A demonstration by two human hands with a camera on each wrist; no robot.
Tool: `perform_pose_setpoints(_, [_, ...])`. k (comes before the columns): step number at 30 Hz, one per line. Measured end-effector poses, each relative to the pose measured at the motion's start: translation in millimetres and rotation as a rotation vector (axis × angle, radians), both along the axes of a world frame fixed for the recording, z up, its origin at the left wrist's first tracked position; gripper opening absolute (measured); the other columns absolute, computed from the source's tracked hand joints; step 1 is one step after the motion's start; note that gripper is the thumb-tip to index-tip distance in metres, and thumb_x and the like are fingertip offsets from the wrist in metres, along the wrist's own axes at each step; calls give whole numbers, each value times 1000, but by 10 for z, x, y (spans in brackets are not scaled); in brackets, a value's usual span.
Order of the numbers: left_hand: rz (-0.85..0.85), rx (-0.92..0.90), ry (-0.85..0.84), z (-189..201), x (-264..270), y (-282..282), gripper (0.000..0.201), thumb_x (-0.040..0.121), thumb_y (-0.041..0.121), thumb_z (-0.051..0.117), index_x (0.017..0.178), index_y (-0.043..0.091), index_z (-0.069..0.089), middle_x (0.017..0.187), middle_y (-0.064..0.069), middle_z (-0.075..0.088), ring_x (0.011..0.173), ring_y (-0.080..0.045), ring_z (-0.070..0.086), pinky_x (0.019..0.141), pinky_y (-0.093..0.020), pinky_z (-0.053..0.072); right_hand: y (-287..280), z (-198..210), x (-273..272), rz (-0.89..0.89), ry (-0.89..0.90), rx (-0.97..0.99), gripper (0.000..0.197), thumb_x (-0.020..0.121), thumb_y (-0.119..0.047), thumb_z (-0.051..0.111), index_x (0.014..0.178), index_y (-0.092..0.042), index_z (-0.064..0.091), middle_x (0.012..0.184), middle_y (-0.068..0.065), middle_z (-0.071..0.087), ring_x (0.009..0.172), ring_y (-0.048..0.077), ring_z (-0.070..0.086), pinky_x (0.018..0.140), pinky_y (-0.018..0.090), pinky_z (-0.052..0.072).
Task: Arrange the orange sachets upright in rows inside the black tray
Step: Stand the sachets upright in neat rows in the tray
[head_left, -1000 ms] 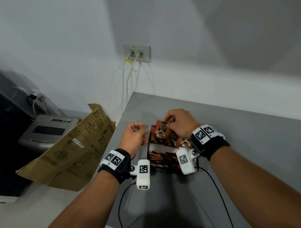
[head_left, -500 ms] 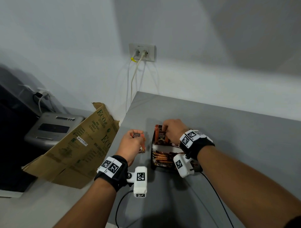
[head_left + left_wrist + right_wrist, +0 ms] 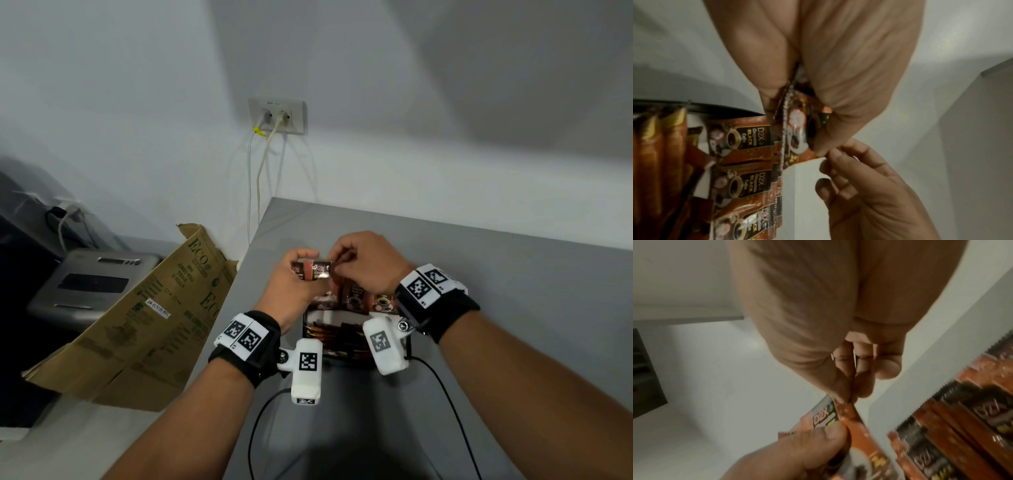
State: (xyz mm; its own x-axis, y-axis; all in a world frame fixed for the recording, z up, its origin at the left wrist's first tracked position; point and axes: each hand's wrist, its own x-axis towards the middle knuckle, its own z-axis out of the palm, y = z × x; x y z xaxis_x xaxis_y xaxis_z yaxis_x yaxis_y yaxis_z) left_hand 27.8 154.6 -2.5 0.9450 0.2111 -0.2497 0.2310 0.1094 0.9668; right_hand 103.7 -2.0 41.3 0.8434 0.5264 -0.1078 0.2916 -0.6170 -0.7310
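A small orange-and-brown foil sachet (image 3: 313,270) is pinched between left hand (image 3: 291,284) and right hand (image 3: 368,263). It is held above a black wire tray (image 3: 305,329) on the grey countertop (image 3: 513,291).

I count three sachets (image 3: 740,139) standing in my one black tray (image 3: 306,320), one cardboard box (image 3: 144,318), two wall plugs (image 3: 274,118).

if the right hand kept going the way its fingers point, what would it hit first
Most likely the sachets held in the left hand. The right hand points leftward at them, already pinching one at its corner. Past those, the left hand's fingers.
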Motion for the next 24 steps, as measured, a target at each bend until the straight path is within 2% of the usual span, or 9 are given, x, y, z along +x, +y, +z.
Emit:
perform_pose_setpoints(2, [55, 6, 21, 7, 23, -4, 42, 82, -1, 74, 117, 14, 56, 97, -11, 66, 80, -24, 66, 68, -32, 57, -160, 20, 88, -102, -41, -27, 19, 82, -7, 69, 85, -25, 73, 80, -11, 72, 78, 3, 67, 70, 16, 51])
perform_pose_setpoints(4, [96, 31, 56, -14, 7, 21, 32, 88, 3, 67, 117, 13, 56, 102, -13, 62, 77, -17, 62, 57, -19, 50, -331, -41, 153, -160, -36, -95, 18, 82, -6, 68, 87, -23, 71, 80, -11, 70, 79, 6, 66, 67, 19, 49])
perform_pose_setpoints(7, [110, 54, 100, -74, -32, 59, 25, 90, -4, 58, 109, 12, 57, 101, -13, 64, 74, -13, 59, 48, -13, 43, -457, -272, 143, -181, -1, -218, 21, 83, -4, 65, 80, -24, 66, 81, -10, 66, 82, 13, 66, 67, 21, 48])
perform_pose_setpoints(9, [104, 36, 122, -80, -69, 51, 29, 88, -13, 48, 104, 11, 56, 97, -13, 68, 77, -15, 63, 48, -15, 46, -465, -429, 102, -187, 22, -257, 25, 84, -3, 63, 75, -26, 62, 79, -8, 65, 82, 15, 66, 69, 24, 51])
perform_pose_setpoints(11, [93, 36, 132, -78, -112, 35, 32, 87, -17, 44, 99, 10, 57, 91, -11, 69, 73, -13, 63, 50, -16, 47, -450, -535, 83, -203, 35, -265, 27, 84, -1, 63, 73, -25, 61, 82, -6, 65, 80, 15, 65, 69, 26, 53])
perform_pose_setpoints(15, [76, 74, 127, -79, -170, 28, 26, 86, -11, 52, 99, 9, 61, 87, -6, 65, 61, -9, 58, 57, -25, 47, -410, -620, 98, -199, 36, -287, 26, 85, -1, 64, 74, -24, 61, 85, -6, 63, 80, 14, 63, 62, 21, 47])
perform_pose_setpoints(17, [81, 69, 129, -79, -182, 35, 24, 86, -8, 57, 102, 10, 62, 92, -8, 66, 64, -12, 60, 60, -29, 47, -404, -638, 109, -191, 35, -309, 25, 85, -2, 63, 75, -24, 61, 87, -5, 64, 83, 15, 64, 67, 26, 51])
perform_pose_setpoints(20, [71, 84, 144, -109, -189, 50, 33, 82, -13, 55, 104, 11, 62, 93, -10, 68, 68, -16, 64, 61, -31, 50, -409, -645, 108, -188, 35, -322, 20, 86, -2, 63, 81, -21, 63, 91, -2, 65, 85, 18, 64, 75, 32, 57])
perform_pose_setpoints(24, [16, 122, 129, -155, -197, 17, 39, 79, -15, 66, 107, 12, 62, 99, -13, 74, 88, -28, 73, 76, -41, 59, -426, -640, 78, -182, 40, -314, 18, 87, -3, 65, 85, -21, 63, 93, -1, 65, 83, 16, 64, 72, 28, 56])
